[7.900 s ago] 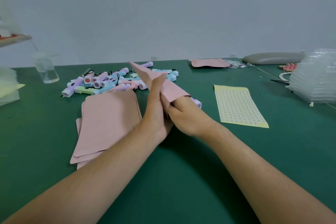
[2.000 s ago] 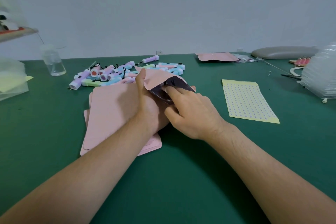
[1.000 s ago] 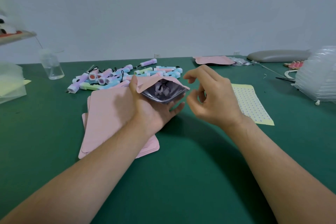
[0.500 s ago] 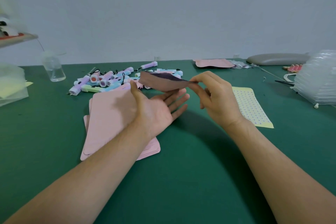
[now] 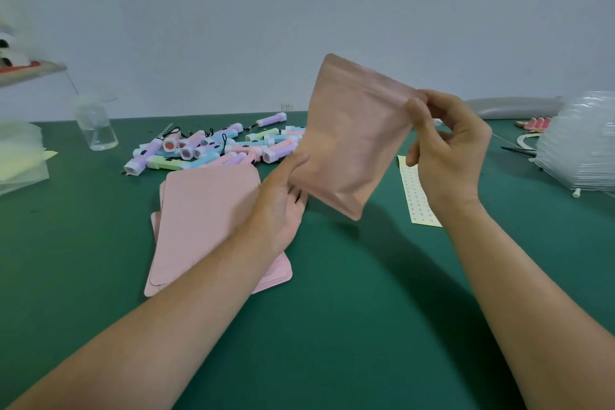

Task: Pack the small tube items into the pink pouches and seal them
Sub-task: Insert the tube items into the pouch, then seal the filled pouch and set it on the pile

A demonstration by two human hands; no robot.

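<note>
Now the right hand (image 5: 446,150) pinches the pink pouch (image 5: 349,143) by its top corner, while the left hand (image 5: 279,206) holds its lower side, above the green bench (image 5: 332,309).

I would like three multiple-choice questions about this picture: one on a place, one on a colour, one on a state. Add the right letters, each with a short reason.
1. Where does the stack of flat pouches lie?
A. nearer the person than the pile of tubes
B. behind the tubes, at the wall
C. under a clear bottle

2. What colour is the sticker sheet?
A. blue
B. pale yellow
C. red

3. How is the raised pouch held?
A. lying flat, untouched
B. by one hand alone
C. in the air, by both hands

Answers:
1 A: the stack lies on the table in front of the tubes.
2 B: the sheet looks pale yellow.
3 C: the right hand pinches its top corner, and the left hand holds its lower edge.
</note>
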